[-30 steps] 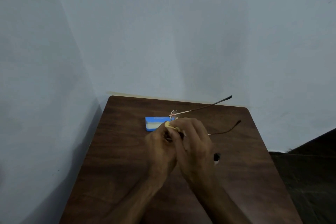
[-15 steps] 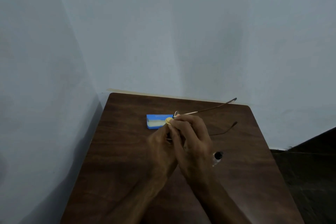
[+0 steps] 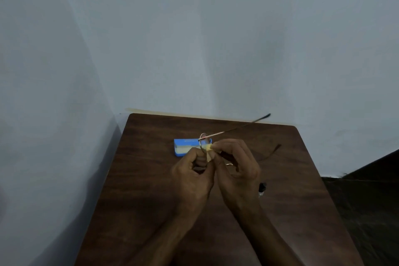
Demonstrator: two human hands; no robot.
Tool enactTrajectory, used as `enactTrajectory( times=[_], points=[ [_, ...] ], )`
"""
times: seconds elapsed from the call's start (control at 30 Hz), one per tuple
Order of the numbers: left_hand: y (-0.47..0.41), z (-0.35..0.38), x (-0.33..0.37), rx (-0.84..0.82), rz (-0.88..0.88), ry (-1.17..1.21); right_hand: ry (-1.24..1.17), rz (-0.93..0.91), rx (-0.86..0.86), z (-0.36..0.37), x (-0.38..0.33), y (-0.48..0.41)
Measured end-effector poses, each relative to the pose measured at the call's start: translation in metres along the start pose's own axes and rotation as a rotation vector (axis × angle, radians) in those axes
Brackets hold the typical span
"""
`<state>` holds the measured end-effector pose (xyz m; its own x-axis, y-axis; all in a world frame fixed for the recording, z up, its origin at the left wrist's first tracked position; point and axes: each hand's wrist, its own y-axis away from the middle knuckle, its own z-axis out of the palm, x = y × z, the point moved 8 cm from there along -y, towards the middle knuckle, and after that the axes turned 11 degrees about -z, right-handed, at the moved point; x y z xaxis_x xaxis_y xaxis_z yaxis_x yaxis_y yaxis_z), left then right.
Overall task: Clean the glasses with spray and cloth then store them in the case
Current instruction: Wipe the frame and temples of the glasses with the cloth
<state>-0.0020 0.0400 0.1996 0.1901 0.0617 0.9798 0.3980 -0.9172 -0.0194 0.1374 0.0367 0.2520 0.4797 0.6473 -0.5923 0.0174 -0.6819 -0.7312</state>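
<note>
Thin wire-framed glasses are held above the table, both arms unfolded and pointing right and away. My left hand grips the frame near one round lens. My right hand pinches a small yellow cloth against that lens. Behind the hands, a blue case lies flat on the table. Near my right wrist a small spray bottle with a dark cap lies on the table, mostly hidden by the hand.
The dark wooden table stands in a corner, with pale walls at its left and far edges. Its right edge drops to a dark floor.
My hands have parted slightly and the round lens and yellow cloth now show more between them. The glasses' arms have shifted a little.
</note>
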Motion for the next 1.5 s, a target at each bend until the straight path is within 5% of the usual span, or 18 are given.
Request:
enactTrajectory(
  times=[0.13, 0.3, 0.47, 0.57, 1.07, 1.5],
  points=[
    [0.003, 0.012, -0.012, -0.057, 0.014, -0.012, -0.107, 0.125, 0.007, 0.002, 0.017, -0.016],
    [-0.008, 0.011, -0.023, -0.077, 0.021, -0.103, -0.225, 0.052, -0.100, 0.009, 0.014, -0.025],
    [-0.010, 0.016, -0.026, -0.157, 0.037, -0.165, -0.306, 0.248, -0.122, 0.010, 0.039, -0.024],
    [-0.011, 0.014, -0.028, -0.141, 0.062, -0.181, -0.393, 0.186, -0.215, 0.018, 0.029, -0.028],
    [0.004, 0.005, -0.006, -0.073, 0.239, -0.149, 0.041, 0.141, -0.368, -0.008, 0.024, -0.037],
    [0.012, 0.017, -0.004, -0.180, 0.228, -0.196, -0.145, 0.112, -0.341, -0.020, 0.010, -0.040]
  ],
)
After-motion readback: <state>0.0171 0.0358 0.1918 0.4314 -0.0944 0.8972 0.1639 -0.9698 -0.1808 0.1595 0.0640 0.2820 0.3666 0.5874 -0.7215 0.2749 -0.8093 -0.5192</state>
